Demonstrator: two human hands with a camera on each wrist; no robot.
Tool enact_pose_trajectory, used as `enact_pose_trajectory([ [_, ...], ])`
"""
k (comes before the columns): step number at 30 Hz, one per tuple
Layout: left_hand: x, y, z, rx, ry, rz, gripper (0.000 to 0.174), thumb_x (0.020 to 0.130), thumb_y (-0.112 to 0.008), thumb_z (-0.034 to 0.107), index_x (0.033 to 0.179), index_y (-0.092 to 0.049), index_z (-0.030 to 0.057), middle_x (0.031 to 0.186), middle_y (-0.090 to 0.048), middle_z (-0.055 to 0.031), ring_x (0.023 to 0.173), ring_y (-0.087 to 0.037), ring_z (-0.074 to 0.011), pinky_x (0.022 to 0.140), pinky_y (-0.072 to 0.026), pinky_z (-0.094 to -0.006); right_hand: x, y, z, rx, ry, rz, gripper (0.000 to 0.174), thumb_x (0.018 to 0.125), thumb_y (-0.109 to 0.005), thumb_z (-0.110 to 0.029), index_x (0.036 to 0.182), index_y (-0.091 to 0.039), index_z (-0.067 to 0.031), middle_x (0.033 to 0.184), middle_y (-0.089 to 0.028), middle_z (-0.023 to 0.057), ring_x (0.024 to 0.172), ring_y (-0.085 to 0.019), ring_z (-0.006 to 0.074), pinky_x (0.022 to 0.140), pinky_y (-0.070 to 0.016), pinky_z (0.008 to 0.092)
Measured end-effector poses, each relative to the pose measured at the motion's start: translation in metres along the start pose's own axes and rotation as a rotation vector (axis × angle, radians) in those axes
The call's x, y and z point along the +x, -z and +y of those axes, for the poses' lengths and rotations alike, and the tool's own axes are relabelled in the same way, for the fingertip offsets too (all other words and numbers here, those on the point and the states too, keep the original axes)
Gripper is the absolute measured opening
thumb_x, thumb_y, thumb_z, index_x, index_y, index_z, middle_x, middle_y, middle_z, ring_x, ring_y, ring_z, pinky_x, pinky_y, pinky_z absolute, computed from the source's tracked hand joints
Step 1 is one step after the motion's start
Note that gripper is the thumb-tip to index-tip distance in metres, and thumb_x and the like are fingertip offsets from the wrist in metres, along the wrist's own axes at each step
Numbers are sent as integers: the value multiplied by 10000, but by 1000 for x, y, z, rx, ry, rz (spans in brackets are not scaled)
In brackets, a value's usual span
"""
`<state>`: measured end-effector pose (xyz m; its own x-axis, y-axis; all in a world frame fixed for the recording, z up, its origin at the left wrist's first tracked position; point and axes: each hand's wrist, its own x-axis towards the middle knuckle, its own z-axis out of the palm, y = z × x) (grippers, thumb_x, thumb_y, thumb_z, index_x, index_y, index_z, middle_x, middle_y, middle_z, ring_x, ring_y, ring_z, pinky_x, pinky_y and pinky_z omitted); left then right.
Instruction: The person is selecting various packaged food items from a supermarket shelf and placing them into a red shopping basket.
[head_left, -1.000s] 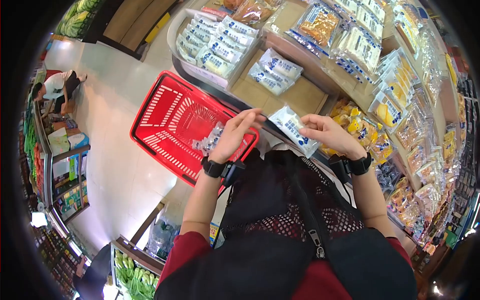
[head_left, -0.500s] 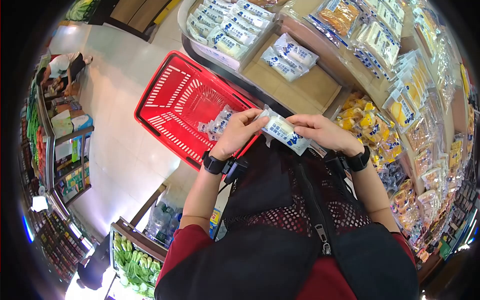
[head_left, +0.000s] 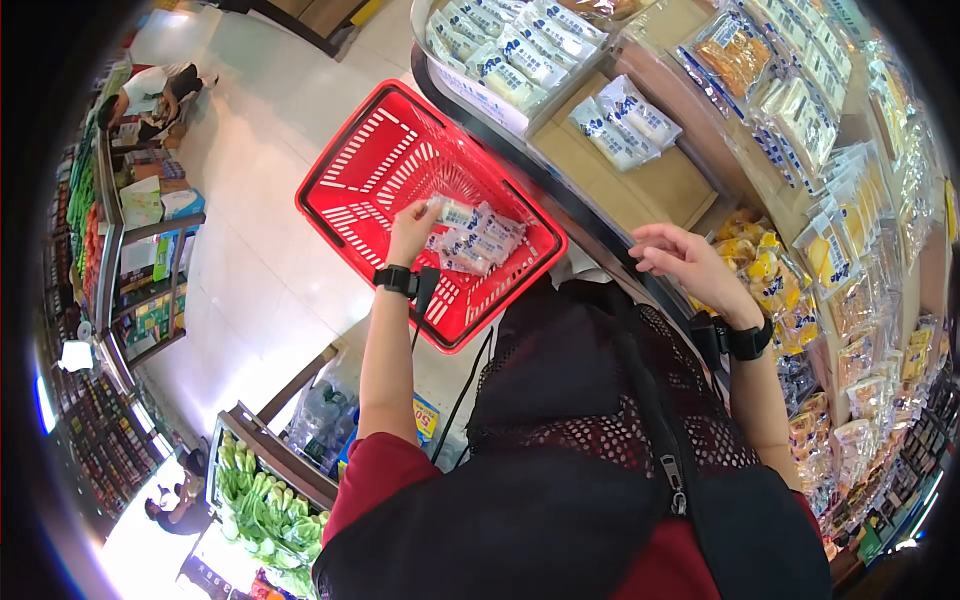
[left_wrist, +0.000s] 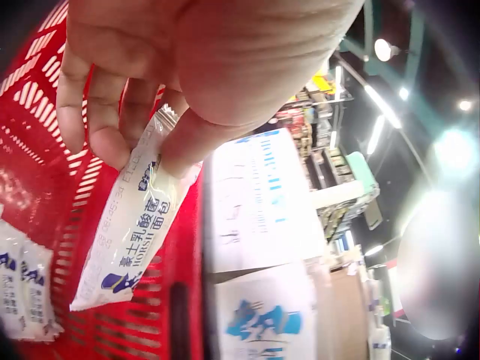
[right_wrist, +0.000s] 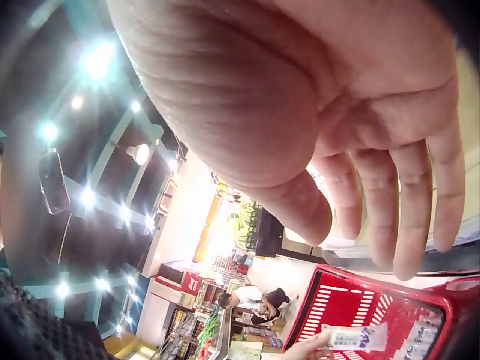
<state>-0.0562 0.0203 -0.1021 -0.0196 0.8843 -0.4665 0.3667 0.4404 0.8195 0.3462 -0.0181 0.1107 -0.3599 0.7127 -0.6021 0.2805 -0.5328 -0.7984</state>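
Observation:
My left hand (head_left: pixel 410 238) is over the red shopping basket (head_left: pixel 557 238), pinching the end of a wrapped bread pack (head_left: pixel 456 213) between thumb and fingers. In the left wrist view the bread pack (left_wrist: pixel 139 225), white with blue print, hangs down from the fingertips inside the basket walls. Several similar packs (head_left: pixel 482 246) lie in the basket just beside it. My right hand (head_left: pixel 688 262) is raised near the display's front edge, fingers loosely bent, holding nothing. Its palm and spread fingers fill the top of the right wrist view.
Beside the basket runs a display stand: a bin of white bread packs (head_left: pixel 515 55), a cardboard-lined compartment (head_left: pixel 665 195) with a few packs, and yellow-wrapped goods (head_left: pixel 765 270). A person (head_left: pixel 150 92) crouches by shelves at far left. Leafy greens (head_left: pixel 265 510) sit at lower left.
The bread pack came from between both hands, with the left hand carrying it left into the basket. The right hand let go and stayed near the display. The view shifted slightly.

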Motion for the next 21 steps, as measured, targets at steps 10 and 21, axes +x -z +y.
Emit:
enact_pose_trajectory([
  [10, 59, -92, -166, 175, 181, -85, 275, 838, -613, 277, 837, -637, 3, 683, -648, -99, 591, -613, -161, 562, -474, -317, 27, 20, 14, -218, 10, 121, 298, 888, -563, -171, 1135, -541, -5, 936, -616, 64, 862, -583, 127, 790, -467, 262],
  [21, 33, -89, -138, 485, 191, 185, 443, 742, -653, 160, 1154, -525, 60, 1121, -520, -246, 1069, -500, -394, 925, -413, -418, 143, 45, 40, -753, 73, 429, 397, 821, -611, -227, 1142, -522, -12, 1101, -575, 216, 1025, -565, 343, 873, -446, 419],
])
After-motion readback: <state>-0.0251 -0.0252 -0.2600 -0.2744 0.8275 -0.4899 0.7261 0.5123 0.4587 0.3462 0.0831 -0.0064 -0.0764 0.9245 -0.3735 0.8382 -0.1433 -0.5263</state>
